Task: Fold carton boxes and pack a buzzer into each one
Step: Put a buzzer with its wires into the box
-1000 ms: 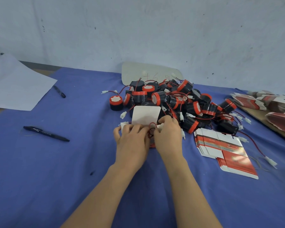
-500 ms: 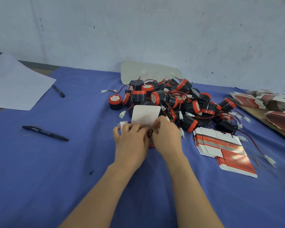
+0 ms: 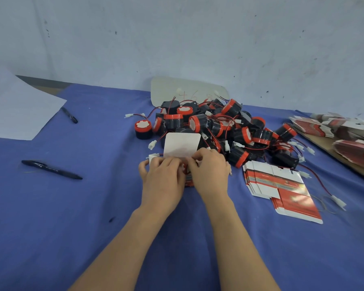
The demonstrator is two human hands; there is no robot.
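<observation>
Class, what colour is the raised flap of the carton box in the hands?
Plain white; the carton box shows best in the head view.

Behind the buzzer pile [image 3: 219, 131] is a pale card [image 3: 168, 89] with red handwriting. The digits "46" can be read on it. A further red mark to their right is partly hidden by the pile and cannot be made out. Right of the pile, the flat cartons [image 3: 282, 185] carry lines of small print on grey and red bands, too blurred to read. Left of the pile, the nearer pen [image 3: 51, 169] has a pale mark on its barrel, also illegible. Print on the box [image 3: 182, 147], just in front of the pile, cannot be read.
</observation>
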